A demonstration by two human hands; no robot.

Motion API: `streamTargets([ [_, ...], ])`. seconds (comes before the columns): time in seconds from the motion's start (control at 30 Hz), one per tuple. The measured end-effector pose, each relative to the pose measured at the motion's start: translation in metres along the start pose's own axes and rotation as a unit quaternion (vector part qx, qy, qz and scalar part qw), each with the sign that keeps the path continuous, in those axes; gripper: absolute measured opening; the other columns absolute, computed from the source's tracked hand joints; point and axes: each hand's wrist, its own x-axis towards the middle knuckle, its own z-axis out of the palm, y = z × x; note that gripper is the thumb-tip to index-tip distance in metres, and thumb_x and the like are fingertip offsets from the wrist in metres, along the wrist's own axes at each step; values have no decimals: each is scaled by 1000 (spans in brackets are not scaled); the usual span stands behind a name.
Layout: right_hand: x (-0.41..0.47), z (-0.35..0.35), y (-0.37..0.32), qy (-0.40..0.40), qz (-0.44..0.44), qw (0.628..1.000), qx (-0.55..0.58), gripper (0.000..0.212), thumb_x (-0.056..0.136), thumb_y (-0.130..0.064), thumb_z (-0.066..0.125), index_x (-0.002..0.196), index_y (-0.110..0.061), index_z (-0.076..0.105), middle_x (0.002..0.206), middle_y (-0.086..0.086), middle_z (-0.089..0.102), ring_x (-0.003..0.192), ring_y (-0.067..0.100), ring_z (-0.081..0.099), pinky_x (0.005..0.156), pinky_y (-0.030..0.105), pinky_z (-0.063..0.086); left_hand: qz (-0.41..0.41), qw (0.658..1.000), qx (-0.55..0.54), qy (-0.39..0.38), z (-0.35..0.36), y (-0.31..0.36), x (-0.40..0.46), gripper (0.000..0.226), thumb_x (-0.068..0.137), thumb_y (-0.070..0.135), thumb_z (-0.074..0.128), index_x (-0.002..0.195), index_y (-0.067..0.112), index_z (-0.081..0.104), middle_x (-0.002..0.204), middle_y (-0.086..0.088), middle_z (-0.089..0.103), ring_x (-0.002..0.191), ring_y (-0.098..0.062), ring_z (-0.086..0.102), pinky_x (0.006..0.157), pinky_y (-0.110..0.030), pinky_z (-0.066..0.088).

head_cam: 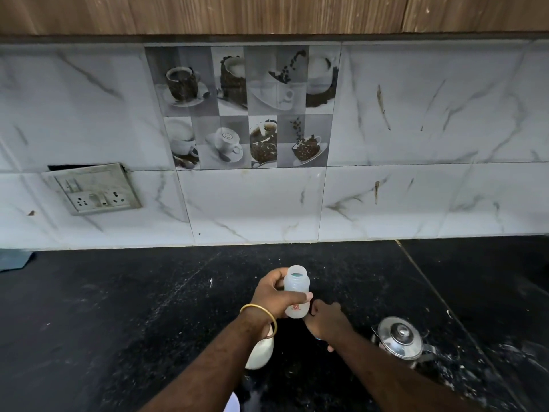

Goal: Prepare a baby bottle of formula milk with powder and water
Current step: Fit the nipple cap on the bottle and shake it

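My left hand [274, 294], with a gold bangle on its wrist, grips a translucent white baby bottle [297, 288] above the black counter. The bottle is uncapped, tilts slightly away, and carries a small red mark low on its side. Just right of the bottle's base is my right hand [326, 321], seen from the back with its fingers curled shut. A small teal piece [319, 339] peeks out under that palm; I cannot make out what it is. Under my left wrist lies a white rounded container [261, 356], partly hidden by the arm.
A lidded steel kettle [401, 341] stands on the black granite counter [148, 307] at the right, close to my right forearm. The marble-look tiled wall behind has a switch and socket plate [95, 191] at the left. A blue-grey object [13, 260] lies at the far left edge.
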Motion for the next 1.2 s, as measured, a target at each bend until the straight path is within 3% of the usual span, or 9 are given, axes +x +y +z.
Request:
streamTargets([
  [0.13,6,5,4,23,4,999,-34,50,92,-55,58,127,-19,55,137,13,39,114,29,59,96,40,51,-2,1000,-19,-3,-1,1,5,50,56,15,92,98,32,70,94,7,77,92,-18,72,71,-41,63],
  [0.23,2,-2,11,47,2,999,-5,34,89,-44,66,112,-21,61,131,11,40,110,29,59,94,39,52,-5,999,-31,-10,0,2,5,46,63,10,88,99,30,69,94,5,76,91,-19,72,70,-38,62],
  [0.37,-1,-30,24,104,-36,979,173,15,84,-26,75,84,-21,61,114,14,55,87,24,64,77,35,56,-18,999,-32,-31,5,5,8,42,73,-1,72,102,29,67,98,0,71,91,-21,67,79,-44,58],
  [0.43,-6,-50,27,131,-48,942,306,17,83,-24,79,91,-21,64,107,13,62,87,23,67,77,40,60,-29,998,-29,-42,8,6,9,45,68,3,69,106,27,65,100,-4,69,95,-25,65,84,-48,57],
  [0.53,-18,-87,29,117,-53,881,456,33,83,-30,81,107,-25,58,108,6,66,94,18,69,74,35,61,-44,997,-18,-56,16,5,13,57,55,11,63,112,22,62,99,-6,67,97,-29,64,84,-49,56],
  [0.67,-34,-112,29,61,-116,836,533,62,80,-25,84,125,-24,41,108,3,72,104,18,69,91,40,57,-43,997,-7,-66,32,-3,17,53,50,8,63,102,18,65,89,-7,67,86,-26,63,73,-39,52],
  [0.8,-44,-109,24,80,-219,843,485,67,79,-16,84,132,-23,43,100,-2,78,97,8,70,87,24,53,-30,997,-13,-67,47,-12,17,51,47,4,64,96,16,67,85,-7,67,82,-25,61,73,-36,48],
  [0.97,-43,-106,29,74,-303,871,379,68,77,-13,85,133,-28,49,106,-5,77,89,-2,66,81,16,51,-16,998,-7,-62,53,-16,19,51,44,7,69,94,15,69,80,-5,69,79,-24,61,71,-37,46],
  [1.2,-39,-111,32,49,-363,897,248,71,79,-12,83,138,-31,48,117,-5,71,105,5,68,87,21,56,11,998,6,-68,53,-21,18,56,46,10,77,101,17,70,88,-5,73,83,-20,66,75,-38,52],
])
